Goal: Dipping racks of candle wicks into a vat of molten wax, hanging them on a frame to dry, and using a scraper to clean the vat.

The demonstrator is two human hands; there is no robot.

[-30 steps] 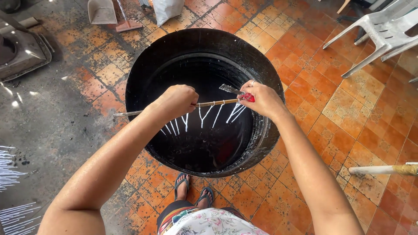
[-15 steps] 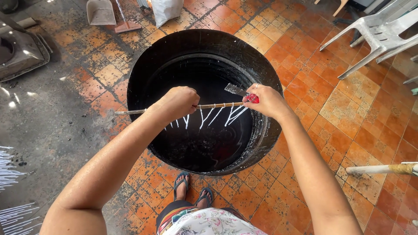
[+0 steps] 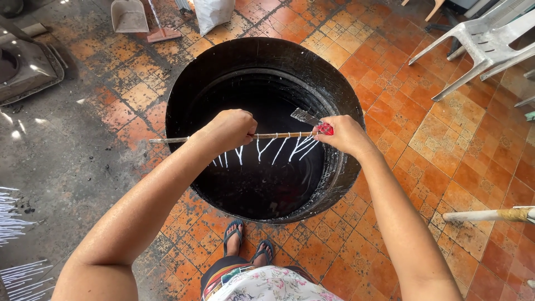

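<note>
Holding a stick (image 3: 278, 135) level over the black drum (image 3: 189, 95), the left hand (image 3: 229, 129) and right hand (image 3: 346, 134) stay clenched on it; tilting risks white strands (image 3: 267, 149) sliding off into the drum.

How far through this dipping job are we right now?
Done: white strands already hang coated from the stick, and more lie at the floor's left edge. In hand: left hand and right hand hold it over the black drum. Left: unclear.
</note>
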